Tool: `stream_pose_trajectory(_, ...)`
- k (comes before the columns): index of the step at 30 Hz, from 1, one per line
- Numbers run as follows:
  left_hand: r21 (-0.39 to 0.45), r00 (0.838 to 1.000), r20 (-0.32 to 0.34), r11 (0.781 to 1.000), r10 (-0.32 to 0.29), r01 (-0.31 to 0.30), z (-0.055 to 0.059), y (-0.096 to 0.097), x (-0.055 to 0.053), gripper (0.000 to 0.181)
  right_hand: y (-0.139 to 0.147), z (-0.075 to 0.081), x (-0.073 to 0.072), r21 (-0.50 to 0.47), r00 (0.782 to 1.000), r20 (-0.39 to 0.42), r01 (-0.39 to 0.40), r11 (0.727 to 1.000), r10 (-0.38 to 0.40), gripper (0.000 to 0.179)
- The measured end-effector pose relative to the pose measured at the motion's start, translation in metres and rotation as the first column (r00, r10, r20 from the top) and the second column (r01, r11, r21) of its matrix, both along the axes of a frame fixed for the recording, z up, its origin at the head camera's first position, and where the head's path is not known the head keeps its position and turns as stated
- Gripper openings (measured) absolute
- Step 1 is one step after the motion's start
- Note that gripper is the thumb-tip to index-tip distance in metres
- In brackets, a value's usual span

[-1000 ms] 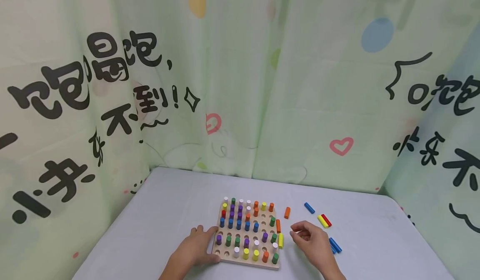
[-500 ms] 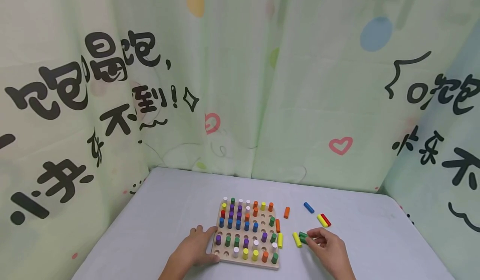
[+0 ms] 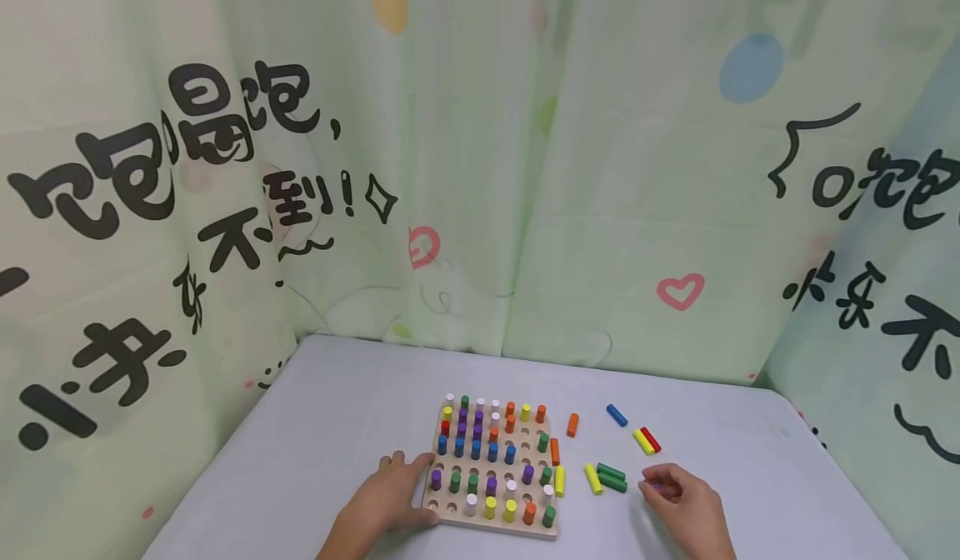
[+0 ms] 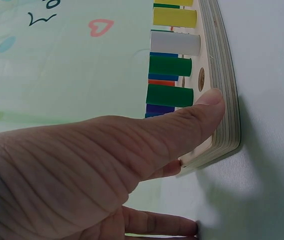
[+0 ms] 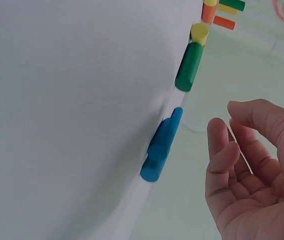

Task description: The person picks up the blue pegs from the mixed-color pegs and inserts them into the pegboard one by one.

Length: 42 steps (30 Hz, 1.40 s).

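Observation:
A wooden pegboard with several rows of coloured pegs lies on the table. My left hand rests at its near left corner. In the left wrist view its thumb lies straight over the board's edge, close to a green peg. My right hand hovers right of two green pegs, its fingers loosely bent. The right wrist view shows a gap between thumb and fingers with nothing held there. Blue pegs lie near that hand; in the head view it mostly hides them.
Loose yellow pegs and orange pegs lie between board and right hand. Farther back are a blue peg and a red peg beside a yellow one. A printed curtain surrounds the white table.
My right hand has moved rightward, away from the board. A yellow peg and two green pegs, earlier hidden under it, now show; the blue pegs are now covered. The left hand stays put.

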<state>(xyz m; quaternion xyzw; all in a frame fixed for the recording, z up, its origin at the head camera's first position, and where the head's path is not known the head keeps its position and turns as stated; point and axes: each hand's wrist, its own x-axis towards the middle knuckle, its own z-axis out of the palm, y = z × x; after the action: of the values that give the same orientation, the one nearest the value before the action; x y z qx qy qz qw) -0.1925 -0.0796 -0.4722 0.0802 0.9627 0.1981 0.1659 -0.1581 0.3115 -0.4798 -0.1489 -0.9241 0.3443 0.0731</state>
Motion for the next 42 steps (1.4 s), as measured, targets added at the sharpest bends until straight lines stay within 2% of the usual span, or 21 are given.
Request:
stream_pose_trajectory(6,0.0,1.0,0.006,1.0,0.009,-0.009,-0.001,0.0,0.0,0.075,0.011,0.002,-0.001,0.04,0.999,0.034,0.01,0.999,-0.011,0.023)
stream_pose_trajectory(17,-0.007,1.0,0.009,1.0,0.009,-0.009,0.0,0.001,-0.002,0.075,0.026,0.001,0.0,0.063,0.993,0.116,-0.031,0.998,0.023,0.024)
stream_pose_trajectory(22,-0.007,1.0,0.016,1.0,0.018,-0.018,0.002,0.001,-0.001,0.076,0.031,-0.002,-0.004,0.063,0.987,0.154,-0.052,0.997,0.042,0.022)
stream_pose_trajectory(30,0.001,1.0,0.007,1.0,0.001,-0.001,-0.003,0.001,-0.002,0.075,0.03,-0.004,-0.008,0.072,0.973,0.224,-0.072,0.995,0.055,0.019)
stream_pose_trajectory(37,-0.005,0.999,0.027,1.0,0.019,-0.019,-0.001,0.002,-0.002,0.075,0.028,-0.005,-0.012,0.096,0.967,0.25,-0.075,0.993,0.049,0.017)
stream_pose_trajectory(42,-0.012,0.999,0.029,1.0,0.019,-0.019,-0.001,0.002,-0.003,0.075,0.028,-0.005,-0.012,0.114,0.969,0.24,-0.088,0.989,0.059,0.016)
